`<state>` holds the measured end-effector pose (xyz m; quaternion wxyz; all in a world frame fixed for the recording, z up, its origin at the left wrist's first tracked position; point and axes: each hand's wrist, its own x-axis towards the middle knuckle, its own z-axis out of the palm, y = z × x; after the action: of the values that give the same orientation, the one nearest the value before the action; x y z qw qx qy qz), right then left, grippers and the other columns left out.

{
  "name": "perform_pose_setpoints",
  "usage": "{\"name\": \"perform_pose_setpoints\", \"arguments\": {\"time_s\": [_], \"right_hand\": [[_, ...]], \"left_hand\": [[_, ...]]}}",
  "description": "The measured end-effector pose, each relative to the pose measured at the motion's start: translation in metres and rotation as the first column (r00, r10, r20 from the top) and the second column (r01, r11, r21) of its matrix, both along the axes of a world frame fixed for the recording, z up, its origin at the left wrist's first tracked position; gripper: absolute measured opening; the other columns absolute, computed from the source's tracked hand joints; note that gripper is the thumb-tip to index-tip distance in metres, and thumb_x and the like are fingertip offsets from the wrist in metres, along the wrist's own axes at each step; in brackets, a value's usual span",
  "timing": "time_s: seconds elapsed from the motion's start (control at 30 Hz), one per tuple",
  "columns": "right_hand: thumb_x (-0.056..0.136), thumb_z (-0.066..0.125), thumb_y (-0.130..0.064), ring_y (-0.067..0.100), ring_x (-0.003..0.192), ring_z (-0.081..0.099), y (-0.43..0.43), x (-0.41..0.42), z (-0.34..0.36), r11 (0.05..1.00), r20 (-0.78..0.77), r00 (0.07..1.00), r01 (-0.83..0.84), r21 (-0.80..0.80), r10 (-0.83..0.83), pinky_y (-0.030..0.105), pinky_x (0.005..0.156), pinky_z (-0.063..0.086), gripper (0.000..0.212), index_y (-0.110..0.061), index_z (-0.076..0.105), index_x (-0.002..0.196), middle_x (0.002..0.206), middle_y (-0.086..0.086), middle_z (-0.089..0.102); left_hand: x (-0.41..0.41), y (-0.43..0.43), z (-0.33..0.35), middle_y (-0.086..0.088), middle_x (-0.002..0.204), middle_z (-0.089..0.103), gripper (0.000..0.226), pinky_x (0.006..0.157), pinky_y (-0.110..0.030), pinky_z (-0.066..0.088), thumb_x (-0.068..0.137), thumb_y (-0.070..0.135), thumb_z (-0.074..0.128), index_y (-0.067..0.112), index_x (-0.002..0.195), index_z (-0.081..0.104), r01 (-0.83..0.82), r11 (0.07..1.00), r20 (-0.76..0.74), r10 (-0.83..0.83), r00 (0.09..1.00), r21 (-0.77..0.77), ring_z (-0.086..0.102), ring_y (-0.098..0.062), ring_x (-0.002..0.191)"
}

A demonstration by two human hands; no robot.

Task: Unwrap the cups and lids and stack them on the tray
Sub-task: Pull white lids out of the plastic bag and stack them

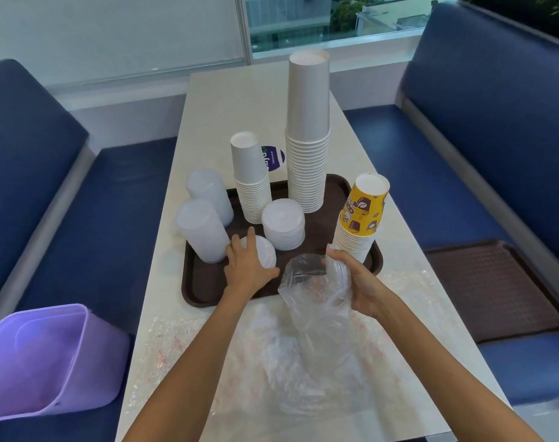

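Head view. On a long white table, a dark brown rectangular plastic tray bearing stacks, all upright with long axes vertical, bases up and mouths down:
- tall stack of white paper cups at the far side;
- shorter stack of white paper cups to its left;
- stack of yellow paper cups printed with coffee beans and brown cups, no writing legible, close against the right rim;
- two stacks of translucent plastic cups at the left rim, one behind the other;
- stack of round white plastic lids in the middle, lying flat.

Left hand spread over and gripping a low pile of white lids on the tray, just beside the nearer translucent stack. Right hand pinching the rim of a clear plastic bag, mouth agape toward the tray, body trailing back toward the wearer over the tray's near rim. Hands apart.

Round purple sticker behind the tray, white writing too small to read. Bare tray floor at the near left corner. Crumpled clear film across the table's near end. Lilac plastic bin tilted on the left blue bench; second brown tray on the right bench.
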<state>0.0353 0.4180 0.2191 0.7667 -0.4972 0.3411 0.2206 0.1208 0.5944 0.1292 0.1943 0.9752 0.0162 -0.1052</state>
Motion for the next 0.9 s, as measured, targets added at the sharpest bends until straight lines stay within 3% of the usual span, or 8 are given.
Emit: {"name": "perform_pose_setpoints", "arguments": {"time_s": [0.23, 0.53, 0.77, 0.9], "right_hand": [[0.097, 0.046, -0.029, 0.022, 0.079, 0.052, -0.003, 0.002, -0.006, 1.0, 0.004, 1.0, -0.004, 0.004, 0.004, 0.042, 0.09, 0.039, 0.016, -0.02, 0.048, 0.084, 0.086, 0.008, 0.054], [0.097, 0.046, -0.029, 0.022, 0.079, 0.052, -0.003, 0.003, -0.009, 1.0, 0.007, 1.0, -0.015, 0.006, 0.015, 0.042, 0.09, 0.039, 0.015, -0.02, 0.046, 0.084, 0.087, 0.008, 0.054], [0.096, 0.047, -0.033, 0.023, 0.081, 0.053, -0.005, 0.004, -0.014, 0.999, 0.012, 0.999, -0.04, 0.013, 0.04, 0.042, 0.09, 0.04, 0.014, -0.022, 0.048, 0.086, 0.088, 0.008, 0.055], [0.095, 0.048, -0.034, 0.023, 0.082, 0.054, -0.006, 0.005, -0.017, 0.999, 0.022, 0.999, -0.049, 0.01, 0.049, 0.043, 0.09, 0.04, 0.014, -0.022, 0.048, 0.087, 0.09, 0.008, 0.056]], "left_hand": [[0.009, 0.005, 0.002, -0.016, 0.147, 0.015, 0.1, 0.103, -0.05, 0.035, 0.076, 0.043, 0.075, 0.023, 0.149, 0.01, -0.07, 0.997, -0.09, 0.069, 0.994, -0.011, 0.021, -0.036, 0.135], [0.007, 0.002, 0.002, -0.016, 0.145, 0.017, 0.102, 0.102, -0.049, 0.037, 0.073, 0.041, 0.079, 0.023, 0.148, 0.013, -0.086, 0.996, -0.084, 0.086, 0.993, 0.001, 0.023, -0.037, 0.133], [0.007, 0.002, 0.007, -0.016, 0.151, 0.011, 0.115, 0.106, -0.054, 0.034, 0.07, 0.054, 0.076, 0.025, 0.15, -0.002, -0.086, 0.996, -0.108, 0.088, 0.99, 0.019, 0.019, -0.038, 0.138], [-0.003, 0.0, 0.028, -0.014, 0.153, 0.016, 0.105, 0.108, -0.052, 0.029, 0.075, 0.059, 0.068, 0.022, 0.151, 0.006, -0.075, 0.997, 0.109, 0.074, 0.991, 0.001, 0.019, -0.033, 0.14]]}}
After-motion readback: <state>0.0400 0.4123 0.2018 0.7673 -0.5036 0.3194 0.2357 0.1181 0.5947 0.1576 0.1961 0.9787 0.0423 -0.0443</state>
